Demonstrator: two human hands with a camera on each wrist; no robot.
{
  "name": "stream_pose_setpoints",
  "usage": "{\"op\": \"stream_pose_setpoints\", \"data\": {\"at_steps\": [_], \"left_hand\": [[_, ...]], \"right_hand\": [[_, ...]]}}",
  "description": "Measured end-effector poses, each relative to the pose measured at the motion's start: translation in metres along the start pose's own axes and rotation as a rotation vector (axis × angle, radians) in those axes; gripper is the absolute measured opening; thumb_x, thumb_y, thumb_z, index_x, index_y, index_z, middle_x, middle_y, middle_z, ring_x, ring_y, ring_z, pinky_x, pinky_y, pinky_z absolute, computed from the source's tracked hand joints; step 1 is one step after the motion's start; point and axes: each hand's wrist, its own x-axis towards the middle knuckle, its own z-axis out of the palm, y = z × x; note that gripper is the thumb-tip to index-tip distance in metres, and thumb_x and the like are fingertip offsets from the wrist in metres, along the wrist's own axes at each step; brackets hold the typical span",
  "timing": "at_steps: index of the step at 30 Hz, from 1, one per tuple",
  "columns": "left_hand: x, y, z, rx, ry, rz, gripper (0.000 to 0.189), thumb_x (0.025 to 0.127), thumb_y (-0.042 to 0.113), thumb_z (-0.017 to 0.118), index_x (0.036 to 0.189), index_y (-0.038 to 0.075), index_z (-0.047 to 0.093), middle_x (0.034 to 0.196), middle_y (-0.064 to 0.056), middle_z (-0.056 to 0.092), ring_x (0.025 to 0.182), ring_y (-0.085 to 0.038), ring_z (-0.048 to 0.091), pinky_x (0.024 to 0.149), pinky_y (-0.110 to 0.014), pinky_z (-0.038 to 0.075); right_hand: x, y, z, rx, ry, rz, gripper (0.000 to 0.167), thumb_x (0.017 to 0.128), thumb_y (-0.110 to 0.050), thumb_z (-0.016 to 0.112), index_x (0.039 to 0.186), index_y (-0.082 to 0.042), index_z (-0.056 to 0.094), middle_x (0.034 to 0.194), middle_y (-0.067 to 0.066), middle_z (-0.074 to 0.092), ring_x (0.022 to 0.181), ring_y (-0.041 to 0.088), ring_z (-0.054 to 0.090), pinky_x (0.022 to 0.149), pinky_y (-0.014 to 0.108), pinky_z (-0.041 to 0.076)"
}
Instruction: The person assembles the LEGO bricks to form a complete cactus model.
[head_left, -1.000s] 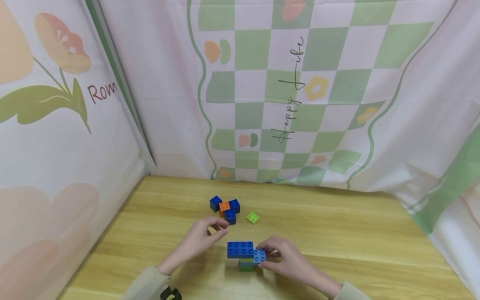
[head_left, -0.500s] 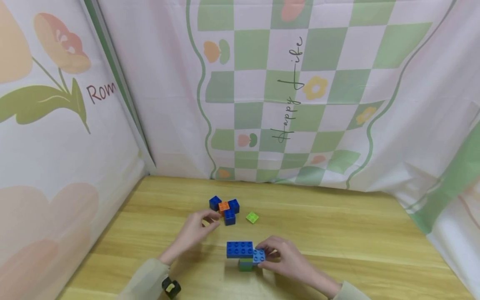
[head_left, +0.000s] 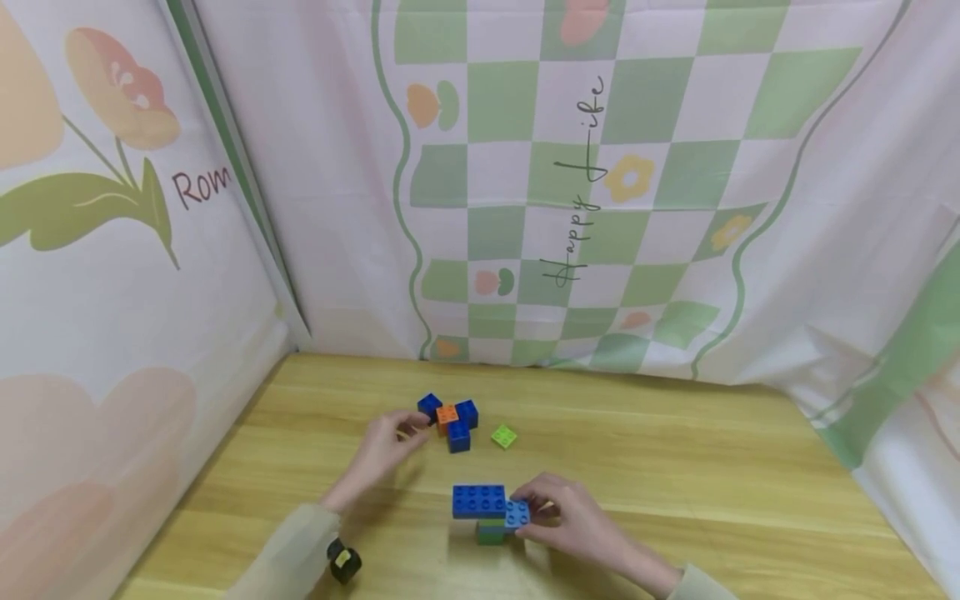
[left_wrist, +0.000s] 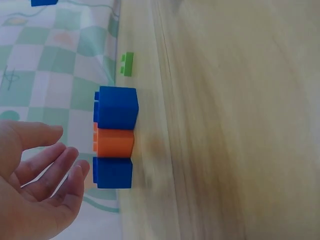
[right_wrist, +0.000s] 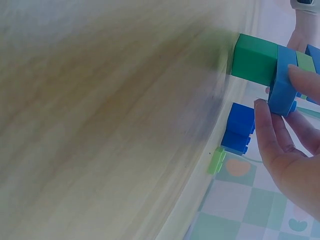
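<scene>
"What does each view give?"

"From the head view I get the table (head_left: 675, 467) up to the curtain (head_left: 502, 100) and both my hands. The right wrist view adds what that hides: the side of the green base (right_wrist: 255, 58) under my stack (head_left: 487, 508), and my thumb and fingertips on either side of its light blue block (head_left: 517, 514)."

"And the left wrist view?"

"An orange block (head_left: 447, 417) between two blue ones; the head view counts three blue blocks (head_left: 459, 436) around it."

"So where are they from your grip?"

"My right hand (head_left: 570, 517) pinches the light blue block where it juts right from beneath the blue plank (head_left: 478, 501). My left hand (head_left: 384, 443) holds nothing, its fingers loosely bent just left of the cluster. Whether a fingertip touches the leftmost blue block, I can't tell; the views overlap there."

"Edges and room?"

"The plank overhangs the base on the left. Bare wood runs between stack and cluster, and more to the right of my right hand. Beyond the cluster, the table's far edge meets the curtain. The little lime plate (head_left: 504, 437) lies right of the cluster, apart from it."
</scene>
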Motion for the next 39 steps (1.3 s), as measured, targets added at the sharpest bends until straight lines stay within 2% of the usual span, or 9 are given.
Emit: {"op": "stream_pose_setpoints", "data": {"at_steps": [6, 13, 23, 30, 39], "left_hand": [[0.006, -0.003, -0.002, 0.003, 0.006, 0.006, 0.021, 0.088, 0.003, 0.070, 0.108, -0.002, 0.069, 0.103, -0.015, 0.074, 0.087, -0.019, 0.068, 0.076, -0.029, 0.060], [0.013, -0.009, -0.002, -0.007, 0.013, -0.034, 0.022, 0.087, 0.004, 0.071, 0.108, -0.002, 0.069, 0.104, -0.015, 0.073, 0.088, -0.020, 0.066, 0.077, -0.033, 0.060], [0.023, -0.016, 0.003, 0.039, 0.095, -0.030, 0.024, 0.085, 0.002, 0.073, 0.108, -0.003, 0.069, 0.104, -0.018, 0.073, 0.088, -0.023, 0.067, 0.078, -0.037, 0.061], [0.028, -0.018, 0.007, 0.090, 0.123, -0.028, 0.028, 0.084, 0.004, 0.074, 0.111, -0.004, 0.068, 0.109, -0.021, 0.071, 0.092, -0.029, 0.067, 0.080, -0.039, 0.061], [0.037, -0.020, 0.012, 0.131, 0.110, -0.073, 0.033, 0.084, 0.003, 0.075, 0.114, -0.006, 0.066, 0.113, -0.023, 0.069, 0.096, -0.032, 0.067, 0.084, -0.042, 0.060]], "right_hand": [[0.000, 0.001, 0.000, 0.007, -0.006, 0.003, 0.033, 0.084, -0.025, 0.077, 0.112, -0.009, 0.068, 0.102, 0.006, 0.068, 0.087, 0.004, 0.065, 0.075, 0.016, 0.059], [0.000, 0.001, 0.000, 0.011, -0.006, 0.002, 0.032, 0.084, -0.025, 0.078, 0.111, -0.009, 0.069, 0.102, 0.006, 0.068, 0.087, 0.003, 0.064, 0.075, 0.016, 0.059], [0.000, 0.001, 0.000, 0.004, -0.005, -0.015, 0.032, 0.085, -0.023, 0.077, 0.111, -0.008, 0.069, 0.102, 0.007, 0.068, 0.088, 0.004, 0.065, 0.075, 0.017, 0.060], [-0.001, 0.001, 0.000, 0.005, 0.000, -0.025, 0.032, 0.085, -0.023, 0.077, 0.112, -0.008, 0.068, 0.101, 0.007, 0.068, 0.088, 0.005, 0.065, 0.075, 0.019, 0.060], [0.000, 0.000, 0.000, 0.000, -0.002, -0.014, 0.034, 0.085, -0.026, 0.077, 0.112, -0.009, 0.068, 0.103, 0.006, 0.069, 0.089, 0.005, 0.066, 0.076, 0.018, 0.060]]}}
